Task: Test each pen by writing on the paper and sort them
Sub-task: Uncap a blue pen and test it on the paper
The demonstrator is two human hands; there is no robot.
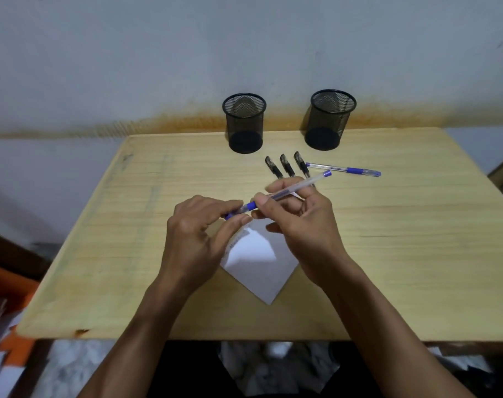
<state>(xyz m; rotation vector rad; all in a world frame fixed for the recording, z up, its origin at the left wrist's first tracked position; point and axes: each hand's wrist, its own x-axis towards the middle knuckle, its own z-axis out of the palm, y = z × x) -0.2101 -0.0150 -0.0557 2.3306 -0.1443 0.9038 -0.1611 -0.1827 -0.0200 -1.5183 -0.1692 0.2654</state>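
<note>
Pens are the business at this desk, and you hold one blue pen [276,195] level above the paper [259,262]: your right hand [299,222] pinches the clear barrel, your left hand [198,225] pinches the capped blue end. Pull too sharply and the cap may fly off, or the barrel may slip from the right-hand pinch onto the table [388,239]; a jolt could also shift the sheet, which nothing weighs down. Beyond your right fingertips lie three black pens [286,168] side by side, with a second blue pen [343,169] just past them to the right. Farther off stand two mesh cups, the left cup [244,123] and the right cup [329,120] (both look empty, so sorting appears not yet begun).
</note>
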